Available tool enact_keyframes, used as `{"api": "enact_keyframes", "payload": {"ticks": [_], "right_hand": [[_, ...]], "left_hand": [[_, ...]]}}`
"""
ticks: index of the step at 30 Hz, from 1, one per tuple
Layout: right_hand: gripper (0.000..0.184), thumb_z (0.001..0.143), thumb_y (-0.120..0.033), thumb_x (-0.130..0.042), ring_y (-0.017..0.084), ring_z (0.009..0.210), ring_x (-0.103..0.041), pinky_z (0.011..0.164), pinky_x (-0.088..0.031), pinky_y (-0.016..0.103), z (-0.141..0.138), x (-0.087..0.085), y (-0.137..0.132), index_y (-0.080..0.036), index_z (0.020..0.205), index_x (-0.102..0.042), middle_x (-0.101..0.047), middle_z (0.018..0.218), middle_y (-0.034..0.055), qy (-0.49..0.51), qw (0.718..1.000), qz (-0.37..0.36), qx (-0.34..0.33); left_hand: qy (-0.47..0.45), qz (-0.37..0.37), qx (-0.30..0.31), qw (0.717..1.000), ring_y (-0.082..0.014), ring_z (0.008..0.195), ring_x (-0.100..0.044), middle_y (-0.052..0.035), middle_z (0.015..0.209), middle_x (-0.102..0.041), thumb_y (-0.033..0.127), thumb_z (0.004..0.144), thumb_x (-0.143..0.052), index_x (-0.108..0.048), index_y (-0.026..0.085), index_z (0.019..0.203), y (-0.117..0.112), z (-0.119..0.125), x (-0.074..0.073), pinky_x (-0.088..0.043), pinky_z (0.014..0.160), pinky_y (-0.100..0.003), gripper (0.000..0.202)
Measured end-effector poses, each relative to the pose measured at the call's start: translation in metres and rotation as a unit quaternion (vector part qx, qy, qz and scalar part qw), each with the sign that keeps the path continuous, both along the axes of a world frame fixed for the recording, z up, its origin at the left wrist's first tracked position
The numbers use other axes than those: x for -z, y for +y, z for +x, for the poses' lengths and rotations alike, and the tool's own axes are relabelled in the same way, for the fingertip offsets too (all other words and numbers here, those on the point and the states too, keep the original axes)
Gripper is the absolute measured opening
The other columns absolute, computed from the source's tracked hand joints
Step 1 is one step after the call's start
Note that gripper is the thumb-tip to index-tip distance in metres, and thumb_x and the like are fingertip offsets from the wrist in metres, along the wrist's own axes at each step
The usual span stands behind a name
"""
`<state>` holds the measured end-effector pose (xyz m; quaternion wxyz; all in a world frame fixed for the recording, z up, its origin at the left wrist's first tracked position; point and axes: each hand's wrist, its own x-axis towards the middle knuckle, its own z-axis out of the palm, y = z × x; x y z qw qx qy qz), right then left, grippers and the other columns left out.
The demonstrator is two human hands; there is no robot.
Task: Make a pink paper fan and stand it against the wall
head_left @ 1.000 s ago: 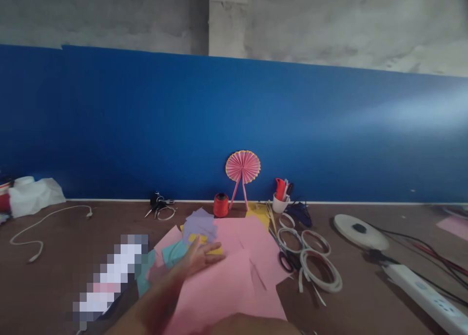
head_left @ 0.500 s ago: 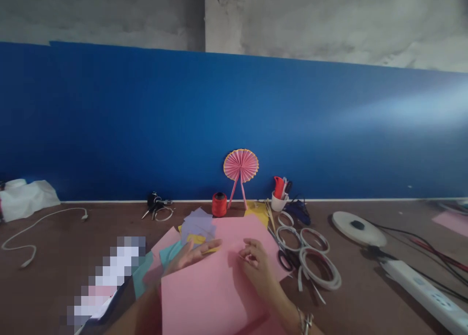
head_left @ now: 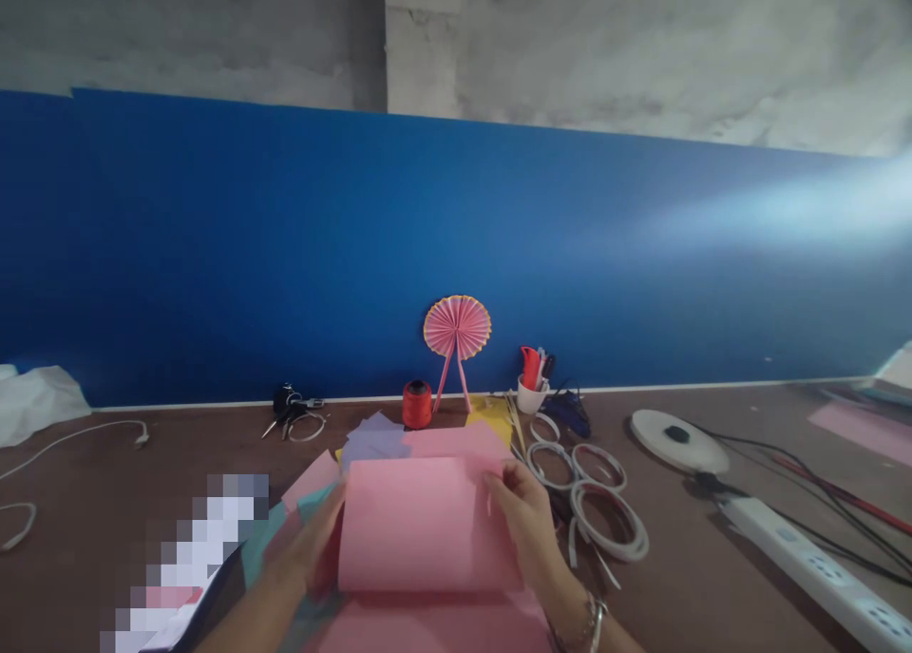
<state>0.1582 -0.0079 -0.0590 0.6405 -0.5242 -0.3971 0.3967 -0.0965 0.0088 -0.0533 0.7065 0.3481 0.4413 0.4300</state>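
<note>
Plain pink paper sheet (head_left: pixel 427 525), pink pleated paper fan (head_left: pixel 457 327) with yellow rim, red thread spool (head_left: pixel 417 405), blue wall panel (head_left: pixel 285 254), brown tabletop (head_left: pixel 142 482)

Pink paper sheet (head_left: pixel 427 525): matt, smooth, no sheen. Brown tabletop (head_left: pixel 142 482) reads dull and wood-like. Long white plastic power strip (head_left: pixel 819 567) shows a slight gloss. Pleated pink paper fan (head_left: pixel 457 327) looks crisp and ridged. Grey plaster wall (head_left: pixel 641 54): rough, blotchy.

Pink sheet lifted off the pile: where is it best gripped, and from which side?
Pinch the pink sheet at its left and right edges, coming in from the sides, as the left hand and right hand do. It is thin and seems curled over at its near end, so two side grips likely keep it flat.
</note>
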Motion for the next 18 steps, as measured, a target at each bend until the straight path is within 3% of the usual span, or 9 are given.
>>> {"api": "enact_keyframes", "payload": {"ticks": [5, 11, 18], "right_hand": [[0.033, 0.056, -0.043, -0.078, 0.011, 0.051, -0.042, 0.049, -0.032, 0.023, 0.010, 0.000, 0.004, -0.018, 0.060, -0.058, -0.052, 0.054, -0.0024, 0.023, 0.999, -0.021, -0.022], [0.030, 0.058, -0.039, -0.079, 0.012, 0.055, -0.046, 0.052, -0.035, 0.023, 0.016, -0.005, 0.003, -0.017, 0.061, -0.058, -0.053, 0.058, -0.0020, 0.060, 0.993, -0.045, -0.095], [0.033, 0.055, -0.039, -0.079, 0.010, 0.049, -0.041, 0.047, -0.029, 0.022, 0.015, -0.003, 0.003, -0.019, 0.063, -0.054, -0.049, 0.055, -0.0055, 0.105, 0.986, -0.071, -0.108]], "left_hand": [[0.000, 0.030, 0.043, 0.999, -0.0282, 0.085, -0.068, -0.0081, 0.089, -0.074, 0.039, 0.060, -0.079, -0.069, 0.020, 0.093, -0.002, 0.013, -0.014, -0.051, 0.074, -0.036, 0.039], [0.074, 0.075, -0.006, 0.994, -0.0256, 0.068, -0.068, -0.0081, 0.073, -0.074, 0.046, 0.062, -0.076, -0.070, 0.013, 0.086, 0.001, 0.019, -0.015, -0.049, 0.061, -0.031, 0.041], [0.076, 0.082, -0.043, 0.993, -0.0253, 0.070, -0.068, -0.0064, 0.075, -0.074, 0.046, 0.065, -0.075, -0.070, 0.015, 0.088, 0.001, 0.020, -0.006, -0.049, 0.062, -0.030, 0.040]]}}
